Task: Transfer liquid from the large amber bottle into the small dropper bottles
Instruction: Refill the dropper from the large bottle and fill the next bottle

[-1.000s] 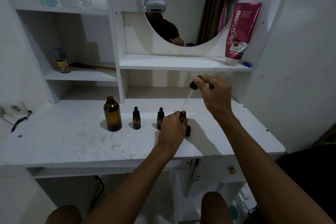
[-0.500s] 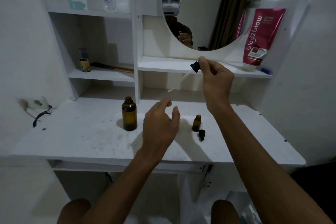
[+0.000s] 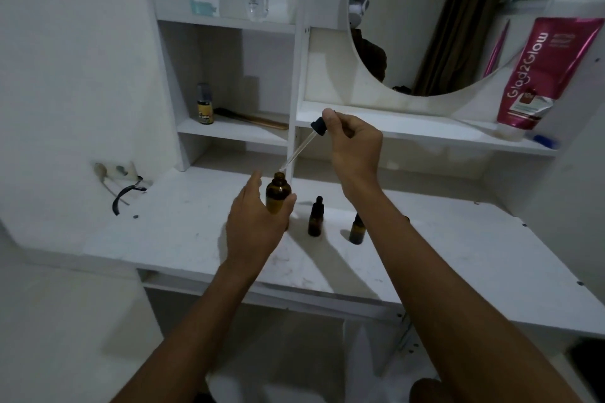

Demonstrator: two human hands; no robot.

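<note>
The large amber bottle (image 3: 277, 196) is seen standing uncapped on the white table (image 3: 183, 232), towards its far left part, in front of the upright shelf divider. It is gripped around its body by the left hand (image 3: 255, 222), with the thumb on the right side and the fingers curled round the left. A dropper (image 3: 302, 147) is pinched by its black rubber cap between the fingertips of the right hand (image 3: 355, 154), which is raised above the table. The dropper is tilted, its glass tip pointing down and left and held just at the bottle's open mouth; whether the tip is inside cannot be told.

Just to the right of the large bottle, a small dropper bottle (image 3: 315, 217) with its black cap on is seen upright. Further right, a second small bottle (image 3: 357, 231) is partly hidden behind the right forearm. On the shelf at the far right a pink tube (image 3: 553, 72) is leaned against the wall, beside a round mirror (image 3: 442, 20).
</note>
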